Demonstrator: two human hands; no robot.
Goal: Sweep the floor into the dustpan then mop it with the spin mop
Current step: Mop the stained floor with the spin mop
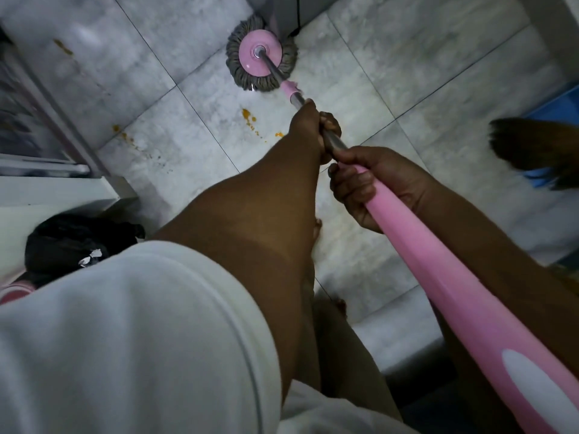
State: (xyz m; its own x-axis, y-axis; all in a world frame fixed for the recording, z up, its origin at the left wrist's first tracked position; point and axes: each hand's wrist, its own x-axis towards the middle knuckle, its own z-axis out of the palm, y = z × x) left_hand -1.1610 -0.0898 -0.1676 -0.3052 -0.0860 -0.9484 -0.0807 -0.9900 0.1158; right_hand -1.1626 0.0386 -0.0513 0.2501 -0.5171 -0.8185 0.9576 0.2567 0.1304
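Head view: grey marble-look tile floor w/ orange stains. Spin mop, pink disc, grey strands, at floor's far edge. Left hand & right hand both grip its handle.

Mop head on floor, broom far right.

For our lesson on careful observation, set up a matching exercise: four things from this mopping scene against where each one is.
Things:
1. mop head
2. orange stains
3. left hand
4. right hand

Places:
A. on the pink grip
B. on the metal shaft
C. by the grey corner at the top
D. on the tile, left of the hands

Pairs: 1-C, 2-D, 3-B, 4-A
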